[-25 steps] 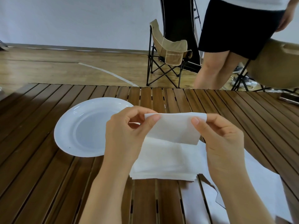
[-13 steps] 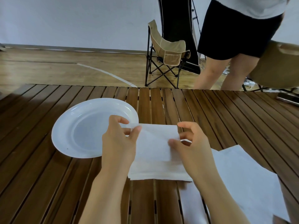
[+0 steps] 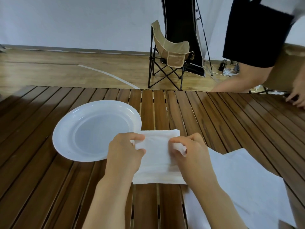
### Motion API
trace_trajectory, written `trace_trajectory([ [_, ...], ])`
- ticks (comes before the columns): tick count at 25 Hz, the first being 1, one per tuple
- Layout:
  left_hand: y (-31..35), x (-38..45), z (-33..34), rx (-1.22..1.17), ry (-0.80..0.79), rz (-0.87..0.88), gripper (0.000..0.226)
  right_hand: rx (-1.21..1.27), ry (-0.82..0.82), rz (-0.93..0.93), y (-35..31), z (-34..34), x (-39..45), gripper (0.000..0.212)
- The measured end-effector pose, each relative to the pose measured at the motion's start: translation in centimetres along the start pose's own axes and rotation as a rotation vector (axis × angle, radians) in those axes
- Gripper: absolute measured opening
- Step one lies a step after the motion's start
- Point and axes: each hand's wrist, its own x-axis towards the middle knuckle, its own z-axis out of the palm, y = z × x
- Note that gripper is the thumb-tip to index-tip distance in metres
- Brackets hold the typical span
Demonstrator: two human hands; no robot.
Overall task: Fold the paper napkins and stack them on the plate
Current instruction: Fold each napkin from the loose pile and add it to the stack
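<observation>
At centre frame, my left hand (image 3: 125,152) and right hand (image 3: 191,152) each pinched a side edge of a white napkin (image 3: 156,151) over the napkin pile (image 3: 158,176) on the slatted table (image 3: 214,116). The plate (image 3: 97,129) sat at centre left, its rim just beside the pile. Bare slats lay open at lower left. A paper sheet (image 3: 244,182) spread to the lower right.

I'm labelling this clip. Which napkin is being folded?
On the slatted wooden table, right of the white plate, lies a napkin pile. The napkin on top is pinched by the left hand and right hand.
</observation>
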Motion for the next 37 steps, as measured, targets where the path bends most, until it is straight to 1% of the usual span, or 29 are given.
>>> trace_trajectory([
  [3,0.1,-0.2,-0.1,0.032,-0.026,-0.009,0.034,-0.063,0.001,-0.034,0.5,0.3,-0.1,0.02],
  [5,0.3,-0.3,-0.3,0.049,0.001,0.02,0.03,0.035,0.016,-0.038,0.5,0.0,0.1,0.016],
  [7,0.6,-0.3,-0.4,0.04,0.065,0.072,0.022,0.178,0.093,-0.011,0.5,-0.9,0.2,0.015],
  [8,0.8,-0.4,-0.5,0.03,0.102,0.093,0.019,0.186,0.141,0.01,0.8,-1.5,0.3,0.013],
  [10,1.1,-0.4,-0.6,0.026,0.155,0.122,0.016,0.075,0.195,0.084,2.1,-2.5,0.5,0.014],
  [11,1.3,-0.4,-0.6,0.029,0.173,0.138,0.016,-0.004,0.174,0.156,3.0,-2.8,0.6,0.017],
  [12,1.4,-0.5,-0.6,0.033,0.187,0.154,0.016,-0.093,0.115,0.234,3.9,-3.1,0.6,0.022],
  [14,1.8,-0.6,-0.5,0.025,0.187,0.16,0.015,-0.268,-0.056,0.367,5.6,-3.1,0.4,0.032],
  [16,2.1,-0.9,-0.5,-0.002,0.16,0.133,0.014,-0.37,-0.186,0.437,6.4,-2.6,0.0,0.037],
  [18,2.4,-1.1,-0.4,-0.017,0.141,0.117,0.014,-0.41,-0.223,0.448,6.8,-2.0,-0.2,0.04],
  [20,2.5,-1.2,-0.4,-0.02,0.139,0.112,0.015,-0.419,-0.199,0.46,7.0,-1.6,-0.2,0.04],
  [27,2.3,-0.9,-0.6,-0.024,0.156,0.066,0.016,-0.359,-0.186,0.583,7.4,-1.7,0.3,0.022],
  [29,2.4,-0.9,-0.5,-0.02,0.152,0.061,0.015,-0.32,-0.124,0.597,7.5,-1.9,0.5,0.013],
  [31,2.4,-0.8,-0.5,-0.017,0.156,0.065,0.015,-0.296,-0.024,0.579,7.6,-2.0,0.7,0.003],
  [34,2.3,-0.7,-0.6,-0.012,0.154,0.076,0.016,-0.301,0.043,0.55,8.0,-2.1,1.0,0.008],
  [37,2.3,-0.8,-0.6,-0.013,0.136,0.079,0.017,-0.249,0.004,0.577,8.6,-2.3,0.8,0.014],
])
